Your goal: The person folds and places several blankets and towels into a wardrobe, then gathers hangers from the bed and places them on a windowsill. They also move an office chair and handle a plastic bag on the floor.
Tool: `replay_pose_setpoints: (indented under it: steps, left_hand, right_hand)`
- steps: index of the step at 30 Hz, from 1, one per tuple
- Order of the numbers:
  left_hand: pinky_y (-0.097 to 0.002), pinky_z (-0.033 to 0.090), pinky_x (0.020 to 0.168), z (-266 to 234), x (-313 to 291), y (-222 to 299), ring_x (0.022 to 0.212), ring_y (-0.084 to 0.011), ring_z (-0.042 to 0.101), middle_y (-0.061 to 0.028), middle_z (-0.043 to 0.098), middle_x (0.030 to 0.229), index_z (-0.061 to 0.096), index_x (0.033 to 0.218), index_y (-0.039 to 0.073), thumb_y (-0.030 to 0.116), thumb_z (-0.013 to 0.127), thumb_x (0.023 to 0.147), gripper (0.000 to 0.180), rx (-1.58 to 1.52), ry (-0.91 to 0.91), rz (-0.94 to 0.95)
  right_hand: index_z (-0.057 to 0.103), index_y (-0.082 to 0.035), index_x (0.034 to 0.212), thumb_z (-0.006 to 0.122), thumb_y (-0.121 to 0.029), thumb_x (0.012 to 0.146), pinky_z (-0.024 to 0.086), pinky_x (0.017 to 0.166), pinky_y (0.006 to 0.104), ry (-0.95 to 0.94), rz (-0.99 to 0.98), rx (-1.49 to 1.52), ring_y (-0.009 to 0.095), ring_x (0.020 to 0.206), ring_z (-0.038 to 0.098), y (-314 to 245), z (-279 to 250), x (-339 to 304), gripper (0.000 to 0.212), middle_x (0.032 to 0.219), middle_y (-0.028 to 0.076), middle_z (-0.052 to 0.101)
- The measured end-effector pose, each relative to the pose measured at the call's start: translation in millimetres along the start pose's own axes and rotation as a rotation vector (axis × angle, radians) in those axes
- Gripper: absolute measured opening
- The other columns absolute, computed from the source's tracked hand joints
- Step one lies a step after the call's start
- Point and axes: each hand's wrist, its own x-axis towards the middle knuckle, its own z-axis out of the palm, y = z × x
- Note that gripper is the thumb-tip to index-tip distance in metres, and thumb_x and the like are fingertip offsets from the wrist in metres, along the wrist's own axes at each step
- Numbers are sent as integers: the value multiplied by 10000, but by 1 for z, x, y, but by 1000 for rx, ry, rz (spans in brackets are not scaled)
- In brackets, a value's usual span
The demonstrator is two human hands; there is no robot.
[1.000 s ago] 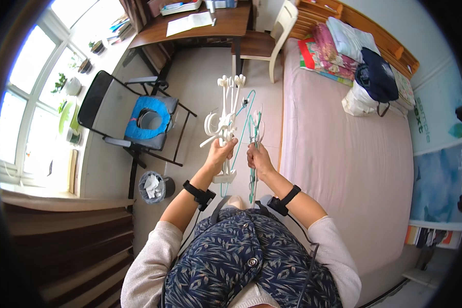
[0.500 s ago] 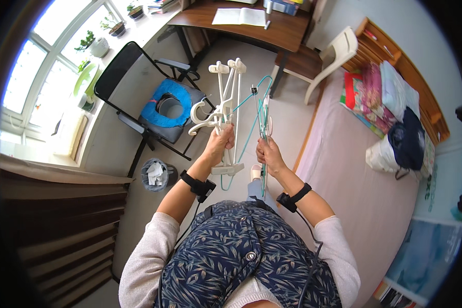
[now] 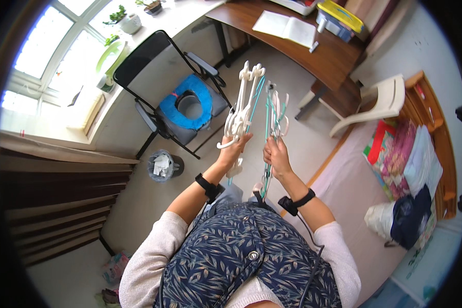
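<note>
My left hand (image 3: 234,151) is closed around a bundle of white plastic clothes hangers (image 3: 239,120), whose hooks stick out to the left. A thin teal hanger (image 3: 256,105) runs along the right side of that bundle. Close by on the right, my right hand (image 3: 277,156) grips a second bundle of thin wire hangers (image 3: 268,115), teal and whitish, held upright and nearly edge-on. White and teal hooks show at its upper right. The two bundles are held side by side in front of my body, with a narrow gap between them.
Ahead on the left stands a black armchair (image 3: 150,66) with a blue ring-shaped seat cover (image 3: 206,110). A lined waste bin (image 3: 177,165) sits below it. Beyond are a brown desk (image 3: 241,20) and a white chair (image 3: 385,102). A bed (image 3: 344,205) lies to the right.
My view has turned left. The white hangers have been drawn together into a narrower bundle, and the teal hanger that spanned both hands now lies along the left bundle.
</note>
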Motion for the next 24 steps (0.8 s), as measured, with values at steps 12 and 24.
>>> replay_pose_setpoints:
  steps: [12, 24]
  left_hand:
    - [-297, 463, 802, -54, 146, 41, 909, -107, 569, -6, 616, 979, 573, 1142, 44, 254, 654, 941, 302, -484, -281, 57]
    - [-345, 503, 893, -64, 278, 60, 1069, -134, 584, 4, 593, 1191, 512, 1313, 134, 291, 656, 942, 428, -697, -205, -204]
  right_hand:
    - [504, -99, 1151, 476, -205, 1021, 455, 579, 248, -155, -173, -309, 85, 709, 526, -54, 102, 168, 170, 875, 4, 541]
    - [587, -33, 1068, 444, -260, 986, 397, 931, 484, -180, -739, -1468, 393, 1058, 488, -105, 97, 330, 281, 1112, 173, 575]
